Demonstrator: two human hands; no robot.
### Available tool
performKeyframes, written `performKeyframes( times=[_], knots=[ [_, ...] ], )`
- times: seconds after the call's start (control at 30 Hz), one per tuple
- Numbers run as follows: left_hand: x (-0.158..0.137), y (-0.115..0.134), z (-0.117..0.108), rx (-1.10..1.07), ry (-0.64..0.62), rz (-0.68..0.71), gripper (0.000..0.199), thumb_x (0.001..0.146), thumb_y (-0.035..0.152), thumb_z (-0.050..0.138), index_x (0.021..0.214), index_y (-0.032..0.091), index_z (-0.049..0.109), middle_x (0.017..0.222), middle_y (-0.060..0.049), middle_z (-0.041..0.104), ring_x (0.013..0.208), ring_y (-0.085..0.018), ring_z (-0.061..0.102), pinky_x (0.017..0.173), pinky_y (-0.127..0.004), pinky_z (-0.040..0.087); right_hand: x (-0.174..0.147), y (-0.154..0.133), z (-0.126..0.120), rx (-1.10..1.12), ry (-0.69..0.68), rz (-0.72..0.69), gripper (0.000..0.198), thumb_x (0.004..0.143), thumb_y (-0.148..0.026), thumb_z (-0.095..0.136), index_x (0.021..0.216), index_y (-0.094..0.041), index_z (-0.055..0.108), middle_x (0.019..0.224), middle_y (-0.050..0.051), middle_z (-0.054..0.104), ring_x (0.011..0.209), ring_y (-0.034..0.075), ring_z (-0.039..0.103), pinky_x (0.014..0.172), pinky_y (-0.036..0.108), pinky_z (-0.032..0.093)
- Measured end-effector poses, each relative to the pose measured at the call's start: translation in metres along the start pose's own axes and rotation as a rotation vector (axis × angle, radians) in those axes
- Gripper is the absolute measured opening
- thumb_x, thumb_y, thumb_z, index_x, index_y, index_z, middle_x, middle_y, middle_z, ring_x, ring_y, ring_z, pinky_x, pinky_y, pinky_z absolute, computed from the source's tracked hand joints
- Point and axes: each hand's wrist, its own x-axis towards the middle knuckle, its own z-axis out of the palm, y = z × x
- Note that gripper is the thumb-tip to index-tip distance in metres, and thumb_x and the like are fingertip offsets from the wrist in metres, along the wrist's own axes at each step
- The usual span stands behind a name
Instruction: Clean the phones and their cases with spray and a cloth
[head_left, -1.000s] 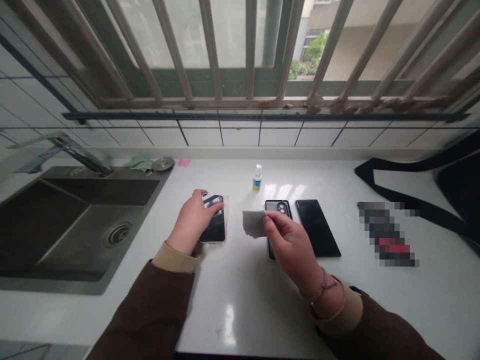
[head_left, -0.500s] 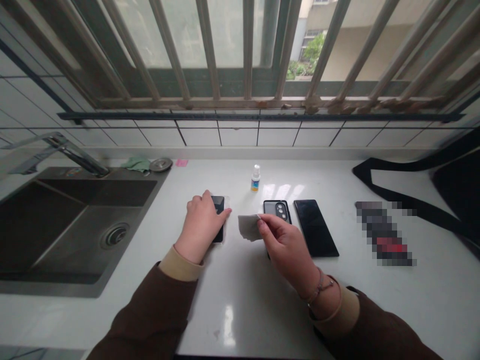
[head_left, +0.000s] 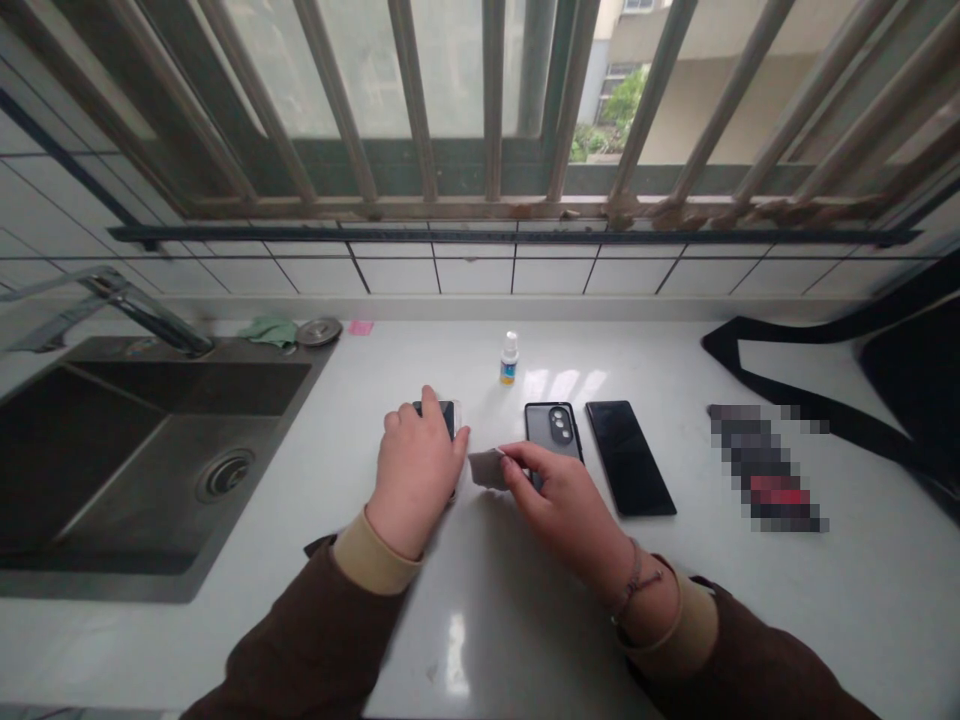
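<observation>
So I've got my left hand (head_left: 415, 470) laid over a phone (head_left: 447, 412) on the desk (head_left: 487, 600), thumb stuck out past its right edge, and honestly I can't tell from here whether those fingers are gripping it or just resting on top. My right hand (head_left: 559, 490) has a folded grey cloth (head_left: 487, 468) pinched tight between thumb and fingers, just right of the phone and apart from it, so I'd call this the hold-phone, cloth-ready step. I reckon any move from here calls for a steady left hand and a loose wrist on the cloth side, because my right hand sits over the bottom end of a black phone case (head_left: 551, 435). Beside that lies a flat black slab (head_left: 630, 458), with a little spray bottle (head_left: 509, 360) farther back. The desk's white and glossy, catching window glare, with a steel sink (head_left: 150, 585) and faucet (head_left: 154, 312) on the left, a crumpled green rag (head_left: 270, 330) behind, and a black strap (head_left: 720, 342) over on the right. White tiled wall (head_left: 476, 270) ahead, barred window (head_left: 491, 100) above, some greenery (head_left: 626, 95) outside.
</observation>
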Motion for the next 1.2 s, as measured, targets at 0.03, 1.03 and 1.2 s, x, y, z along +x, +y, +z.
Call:
performKeyframes(
  times=[0.03, 1.03, 1.2],
  knots=[
    [0.001, -0.002, 0.0, -0.025, 0.039, 0.013, 0.072, 0.101, 0.041, 0.07, 0.154, -0.005, 0.052, 0.123, -0.031, 0.07, 0.115, -0.045, 0.067, 0.103, -0.054, 0.053, 0.0, -0.001, 0.0, 0.013, -0.02, -0.011, 0.023, 0.106, -0.028, 0.059, 0.114, -0.023, 0.08, 0.105, 0.006, 0.086, 0.095, 0.024, 0.08, 0.085, 0.037, 0.059],
    [-0.009, 0.001, -0.007, -0.924, 0.108, 0.172, 0.016, 0.103, 0.034, 0.063, 0.1, 0.021, 0.072, 0.097, -0.004, 0.079, 0.085, -0.019, 0.074, 0.078, -0.031, 0.061, 0.016, 0.025, -0.021, -0.925, 0.06, 0.14, 0.026, 0.111, -0.021, 0.052, 0.101, -0.017, 0.076, 0.112, 0.018, 0.076, 0.098, 0.033, 0.069, 0.076, 0.04, 0.046],
    [-0.011, 0.001, -0.008, -1.001, 0.12, 0.173, 0.02, 0.105, 0.038, 0.063, 0.104, 0.021, 0.074, 0.104, -0.006, 0.08, 0.094, -0.02, 0.076, 0.083, -0.031, 0.063, 0.017, 0.029, -0.021, -0.759, 0.125, 0.102, 0.026, 0.11, -0.016, 0.051, 0.1, -0.016, 0.076, 0.113, 0.016, 0.077, 0.092, 0.028, 0.071, 0.08, 0.039, 0.051]
  ],
)
